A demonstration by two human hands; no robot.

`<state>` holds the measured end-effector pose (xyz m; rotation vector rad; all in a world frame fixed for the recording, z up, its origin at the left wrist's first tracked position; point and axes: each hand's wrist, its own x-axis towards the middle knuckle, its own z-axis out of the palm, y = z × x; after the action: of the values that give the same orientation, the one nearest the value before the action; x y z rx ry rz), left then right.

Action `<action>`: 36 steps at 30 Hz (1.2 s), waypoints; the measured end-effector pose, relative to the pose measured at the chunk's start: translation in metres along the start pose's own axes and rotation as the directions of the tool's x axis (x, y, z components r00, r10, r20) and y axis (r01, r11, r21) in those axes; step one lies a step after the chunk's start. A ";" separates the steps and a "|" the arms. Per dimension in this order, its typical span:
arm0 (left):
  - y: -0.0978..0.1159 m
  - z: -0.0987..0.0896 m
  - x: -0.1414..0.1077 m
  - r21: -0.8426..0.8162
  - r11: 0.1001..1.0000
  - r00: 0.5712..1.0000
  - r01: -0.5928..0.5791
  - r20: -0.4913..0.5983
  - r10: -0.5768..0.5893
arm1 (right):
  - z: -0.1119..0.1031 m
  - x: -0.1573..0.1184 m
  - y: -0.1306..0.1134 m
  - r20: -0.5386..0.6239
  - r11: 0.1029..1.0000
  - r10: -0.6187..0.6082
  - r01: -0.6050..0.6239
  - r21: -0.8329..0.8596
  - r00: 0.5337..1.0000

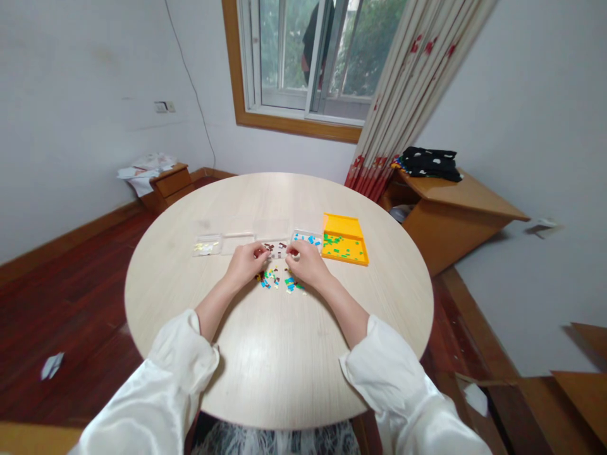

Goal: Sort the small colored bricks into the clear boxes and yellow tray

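Round table: both hands at a row of sorted small pieces

The largest item is the pale round table (279,366), standing below a wood-framed window (277,69). A cream curtain with red marks (403,88) hangs beside the window. To the right stands a wooden cabinet (455,218) with a folded black cloth (light spots noted) (429,163) on top.

The left hand (245,262) and right hand (309,262) face each other over the near middle of the row, apart, fingers bent in toward the thumbs. Each is nearest to the clear box between them. Whether either grasps a piece cannot be told (the fingertips are too small to read).

The yellow box (341,224) lies open at the right end of the row, its lid away from the person; green pieces (334,240) are scattered inside.

Four clear boxes stretch leftward from it. The one beside it (307,231) contains blue pieces (311,240); the one between the hands (279,256), dark brown pieces (268,247). The next (238,244) is partly behind the left hand. The leftmost (207,254) contains pale yellow pieces (207,246).

Smallest of all, mixed loose pieces (290,284) (blue, green, yellow and dark brown) lie on the tabletop in two clusters, on the person's side of the row.
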<state>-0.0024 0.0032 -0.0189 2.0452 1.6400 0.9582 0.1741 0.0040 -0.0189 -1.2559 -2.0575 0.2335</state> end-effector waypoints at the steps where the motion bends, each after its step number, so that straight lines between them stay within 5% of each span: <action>1: 0.000 0.001 0.000 -0.007 1.000 1.000 0.008 0.003 -0.008 | -0.001 0.000 0.000 0.058 0.999 0.021 -0.020 -0.030 0.998; 6: -0.004 0.002 -0.001 -0.014 1.000 0.999 -0.010 0.044 0.011 | 0.000 -0.001 0.003 0.208 0.994 0.074 -0.054 -0.099 0.975; 12: -0.003 0.002 -0.001 0.024 0.994 0.990 -0.108 0.099 0.105 | 0.003 -0.002 0.008 0.236 0.995 0.020 0.003 -0.100 0.972; 18: -0.005 0.009 -0.002 0.035 0.952 0.925 -0.305 0.251 0.287 | 0.009 -0.001 0.013 0.215 0.996 0.024 -0.005 -0.089 0.976; 36: 0.000 0.011 -0.004 0.059 0.947 0.911 -0.315 0.298 0.284 | 0.005 -0.001 0.001 0.165 0.996 0.088 -0.085 -0.023 0.982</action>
<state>0.0047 0.0009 -0.0279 2.4266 1.2738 0.6324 0.1724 0.0050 -0.0234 -1.3780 -2.1499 0.3733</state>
